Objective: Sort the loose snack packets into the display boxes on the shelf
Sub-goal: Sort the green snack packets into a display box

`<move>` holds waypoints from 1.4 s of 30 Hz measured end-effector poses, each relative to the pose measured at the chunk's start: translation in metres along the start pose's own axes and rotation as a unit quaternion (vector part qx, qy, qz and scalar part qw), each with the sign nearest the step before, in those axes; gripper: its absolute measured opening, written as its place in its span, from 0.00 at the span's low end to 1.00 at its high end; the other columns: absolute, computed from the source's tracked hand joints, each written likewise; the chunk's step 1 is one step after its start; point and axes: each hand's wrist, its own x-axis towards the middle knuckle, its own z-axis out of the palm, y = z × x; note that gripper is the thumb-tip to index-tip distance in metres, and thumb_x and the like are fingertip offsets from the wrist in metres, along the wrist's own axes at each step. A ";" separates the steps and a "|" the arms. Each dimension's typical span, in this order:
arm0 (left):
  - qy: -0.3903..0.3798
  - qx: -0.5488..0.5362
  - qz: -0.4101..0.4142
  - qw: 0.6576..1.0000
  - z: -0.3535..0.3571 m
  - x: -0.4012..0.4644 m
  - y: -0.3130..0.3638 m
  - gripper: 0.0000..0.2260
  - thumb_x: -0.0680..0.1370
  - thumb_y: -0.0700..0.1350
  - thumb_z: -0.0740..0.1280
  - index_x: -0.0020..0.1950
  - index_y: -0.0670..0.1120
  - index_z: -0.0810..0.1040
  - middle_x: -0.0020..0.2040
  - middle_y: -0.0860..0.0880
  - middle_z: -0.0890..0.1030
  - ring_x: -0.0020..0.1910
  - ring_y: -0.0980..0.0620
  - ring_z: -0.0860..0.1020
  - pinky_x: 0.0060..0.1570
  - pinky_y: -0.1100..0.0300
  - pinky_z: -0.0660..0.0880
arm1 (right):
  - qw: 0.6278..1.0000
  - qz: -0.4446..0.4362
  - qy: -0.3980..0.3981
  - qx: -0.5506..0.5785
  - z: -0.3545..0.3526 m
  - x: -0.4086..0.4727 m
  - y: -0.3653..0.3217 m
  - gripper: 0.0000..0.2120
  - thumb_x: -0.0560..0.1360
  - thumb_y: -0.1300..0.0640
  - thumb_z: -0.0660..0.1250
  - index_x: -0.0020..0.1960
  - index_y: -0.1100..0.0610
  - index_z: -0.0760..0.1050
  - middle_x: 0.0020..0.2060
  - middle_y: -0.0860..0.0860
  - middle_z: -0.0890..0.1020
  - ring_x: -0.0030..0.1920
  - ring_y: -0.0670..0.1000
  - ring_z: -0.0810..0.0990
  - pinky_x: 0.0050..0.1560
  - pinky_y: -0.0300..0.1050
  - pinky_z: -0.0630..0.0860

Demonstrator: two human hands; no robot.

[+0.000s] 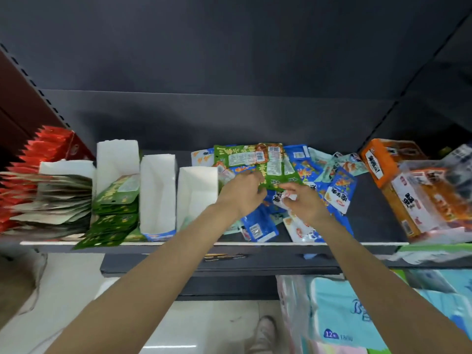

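Note:
A loose heap of snack packets (306, 172), blue, green and pale teal, covers the dark shelf (378, 226) right of centre. My left hand (242, 192) grips the lower edge of a green packet (274, 172) lying on top of the heap. Just to its right, my right hand (304, 201) pinches the same green packet's lower corner, over a white-and-blue packet. White display boxes stand to the left: one (115, 159) with green packets (115, 200) in it, two more (158, 190) (196, 187) showing white insides.
Grey-brown packets (51, 198) and red packets (48, 146) fill boxes at far left. An orange carton (383, 162) and clear-wrapped orange packs (429, 198) sit at right. Tissue packs (339, 312) lie on the lower level. A shoe (263, 333) shows on the floor.

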 end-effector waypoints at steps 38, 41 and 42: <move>0.273 -0.114 0.018 0.955 -0.050 -0.010 -0.015 0.05 0.79 0.44 0.65 0.52 0.45 0.77 0.40 0.47 0.82 0.37 0.49 0.78 0.42 0.57 0.73 | 0.963 -0.230 0.022 0.135 -0.028 0.040 -0.054 0.05 0.75 0.57 0.68 0.46 0.58 0.81 0.33 0.43 0.79 0.32 0.39 0.74 0.35 0.38 0.68; 0.316 -0.112 0.025 0.942 -0.081 -0.035 -0.037 0.03 0.78 0.43 0.67 0.50 0.44 0.78 0.40 0.51 0.82 0.39 0.51 0.79 0.43 0.57 0.75 | 0.951 -0.254 0.046 0.171 -0.012 0.028 -0.096 0.07 0.75 0.60 0.67 0.49 0.62 0.81 0.40 0.55 0.82 0.40 0.53 0.79 0.42 0.49 0.74; 0.336 -0.097 0.033 0.936 -0.094 -0.044 -0.045 0.04 0.78 0.43 0.66 0.49 0.44 0.79 0.40 0.51 0.82 0.38 0.50 0.79 0.42 0.56 0.75 | 0.948 -0.261 0.050 0.178 -0.005 0.025 -0.112 0.08 0.75 0.61 0.67 0.50 0.63 0.81 0.42 0.57 0.82 0.42 0.54 0.80 0.44 0.50 0.74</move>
